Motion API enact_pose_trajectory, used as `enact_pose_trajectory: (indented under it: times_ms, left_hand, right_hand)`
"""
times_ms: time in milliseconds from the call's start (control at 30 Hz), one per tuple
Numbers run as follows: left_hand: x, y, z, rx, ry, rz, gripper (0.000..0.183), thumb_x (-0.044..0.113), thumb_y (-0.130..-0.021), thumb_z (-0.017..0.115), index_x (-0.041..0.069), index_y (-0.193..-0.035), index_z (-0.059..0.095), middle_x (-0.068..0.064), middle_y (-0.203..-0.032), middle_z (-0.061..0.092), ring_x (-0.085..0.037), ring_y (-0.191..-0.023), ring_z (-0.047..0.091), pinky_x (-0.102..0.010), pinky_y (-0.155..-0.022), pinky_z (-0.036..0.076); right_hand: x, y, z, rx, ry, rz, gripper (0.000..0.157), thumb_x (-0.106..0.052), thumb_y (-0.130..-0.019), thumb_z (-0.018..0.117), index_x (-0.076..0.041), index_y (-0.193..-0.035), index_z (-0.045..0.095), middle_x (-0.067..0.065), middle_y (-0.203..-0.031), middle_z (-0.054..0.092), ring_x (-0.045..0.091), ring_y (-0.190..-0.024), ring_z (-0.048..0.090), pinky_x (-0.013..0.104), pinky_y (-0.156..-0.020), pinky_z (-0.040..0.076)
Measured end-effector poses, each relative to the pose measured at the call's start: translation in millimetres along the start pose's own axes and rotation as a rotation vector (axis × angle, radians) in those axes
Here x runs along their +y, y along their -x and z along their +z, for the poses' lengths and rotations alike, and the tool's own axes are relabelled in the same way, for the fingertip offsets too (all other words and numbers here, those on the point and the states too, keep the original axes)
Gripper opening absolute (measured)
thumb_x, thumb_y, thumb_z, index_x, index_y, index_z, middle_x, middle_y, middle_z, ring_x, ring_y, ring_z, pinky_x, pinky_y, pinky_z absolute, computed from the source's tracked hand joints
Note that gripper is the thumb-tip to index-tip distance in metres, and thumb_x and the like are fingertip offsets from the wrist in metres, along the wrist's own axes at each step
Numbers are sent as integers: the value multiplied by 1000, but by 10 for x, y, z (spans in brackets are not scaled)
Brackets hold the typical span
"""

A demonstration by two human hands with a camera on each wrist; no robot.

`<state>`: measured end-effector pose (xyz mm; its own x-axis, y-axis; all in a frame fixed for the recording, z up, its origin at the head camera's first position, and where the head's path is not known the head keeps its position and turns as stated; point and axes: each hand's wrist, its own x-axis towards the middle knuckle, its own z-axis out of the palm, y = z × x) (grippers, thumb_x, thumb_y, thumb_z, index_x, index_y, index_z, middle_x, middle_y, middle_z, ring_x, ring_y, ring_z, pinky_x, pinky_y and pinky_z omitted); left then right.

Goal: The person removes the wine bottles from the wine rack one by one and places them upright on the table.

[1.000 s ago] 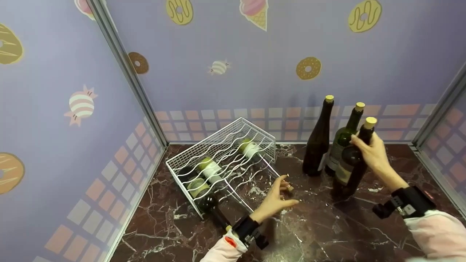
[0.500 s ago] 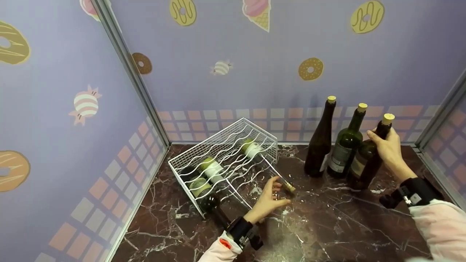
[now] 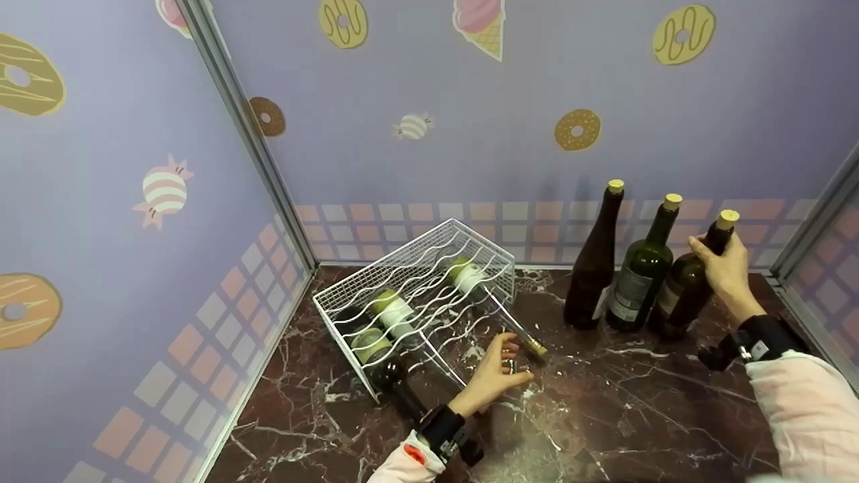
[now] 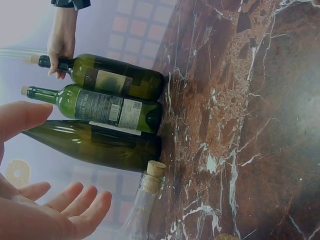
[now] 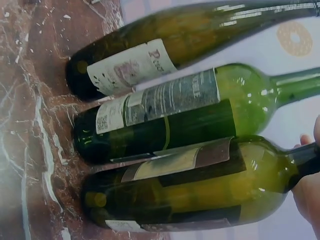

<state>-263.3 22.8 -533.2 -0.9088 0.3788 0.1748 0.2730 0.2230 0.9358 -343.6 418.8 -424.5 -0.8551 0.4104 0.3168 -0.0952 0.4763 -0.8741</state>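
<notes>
I stood over a bench (image 3: 604,416) of dark red-brown marble, veined in white, with a white wire rack (image 3: 382,265) set at an angle on it. Behind the rack rose a lilac wall (image 3: 470,164) printed with doughnuts, sweets and an ice-cream cone, a band of pink and pale squares running low along it; a metal post (image 3: 262,161) marked the corner behind the rack's left side. In the rack's left end lay a dark bottle (image 3: 388,373), in its right end a clear bottle (image 3: 466,276), its corked neck jutting past the front edge.

My left hand (image 3: 488,377) was just in front of the rack, thumb and fingers spread well apart; whether it touched that clear neck I couldn't tell. To the rack's right, my right hand (image 3: 728,268) gripped the neck of a brownish-green bottle (image 3: 681,295), roughly upright on the bench, just beside a green bottle (image 3: 634,288), with a slim bottle (image 3: 594,268) nearest the rack
</notes>
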Motion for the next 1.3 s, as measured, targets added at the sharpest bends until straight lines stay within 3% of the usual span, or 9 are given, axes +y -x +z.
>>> enact_pose_trajectory:
  times_ms: [133, 267, 533, 733, 833, 967, 1100, 1200, 1300]
  left_hand:
    - [4, 10, 0, 1, -8, 0, 68, 4, -79, 76, -3, -136, 40, -20, -126, 55, -38, -117, 56, -51, -97, 51]
    - [-4, 24, 5, 3, -25, 3, 65, 3, -80, 76, -2, -135, 41, -23, -126, 54, -39, -117, 56, -43, -95, 53]
    - [-8, 43, 2, 15, -29, 4, 65, 2, -80, 76, -3, -135, 42, -23, -126, 55, -39, -116, 57, -44, -93, 54]
    - [-26, 48, 6, 6, -33, 1, 63, 4, -80, 77, 0, -133, 43, -24, -125, 55, -39, -115, 57, -36, -92, 54]
    - [-51, 51, 8, 2, -20, -9, 64, 5, -80, 76, 0, -134, 43, -26, -127, 54, -37, -116, 57, -43, -95, 53]
    - [-62, 63, 11, 10, -9, -11, 64, 4, -79, 76, 0, -134, 43, -27, -128, 53, -41, -118, 56, -50, -96, 52]
    - [-67, 59, 14, 5, -23, -3, 64, 4, -79, 76, -1, -134, 43, -27, -127, 54, -43, -117, 56, -51, -95, 52]
    - [-70, 51, 14, 2, -45, 5, 64, 5, -80, 76, -2, -134, 43, -23, -125, 56, -39, -115, 58, -49, -94, 53]
    - [-68, 53, 13, 3, -50, 2, 65, 7, -80, 77, -2, -134, 42, -21, -124, 56, -37, -115, 58, -42, -93, 54]
  right_hand:
    - [37, -63, -7, -10, -11, -9, 9, -28, -98, 61, -22, -101, 55, -34, -80, 48, -12, -82, 45, 15, -84, 34]
    - [59, -115, -26, -46, 30, -19, 12, -32, -98, 59, -22, -103, 54, -33, -82, 46, -12, -82, 44, 17, -85, 34]
    - [30, -231, -47, -118, 118, -7, 47, -38, -98, 57, 4, -118, 50, -31, -82, 43, -11, -80, 41, 23, -86, 37]
    - [-2, -298, -78, -159, 134, 7, 36, -36, -97, 59, -2, -109, 54, -35, -75, 43, -10, -76, 42, 19, -78, 34]
    - [0, -314, -112, -175, 141, 20, 37, -36, -98, 58, -1, -109, 53, -34, -75, 43, -9, -76, 42, 20, -79, 35]
    - [11, -324, -138, -193, 187, 24, 48, -39, -100, 53, 5, -116, 49, -5, -94, 57, -4, -81, 43, 23, -80, 36]
    - [40, -325, -148, -219, 223, 1, 55, -39, -101, 48, 11, -124, 43, 27, -116, 52, 9, -88, 48, 26, -82, 36]
    - [49, -309, -166, -256, 213, -2, 59, -38, -103, 43, 15, -128, 36, 35, -123, 47, 32, -102, 51, 40, -89, 39]
    - [36, -289, -181, -289, 194, 15, 68, -41, -103, 39, 19, -133, 25, 41, -126, 39, 50, -115, 41, 57, -95, 35]
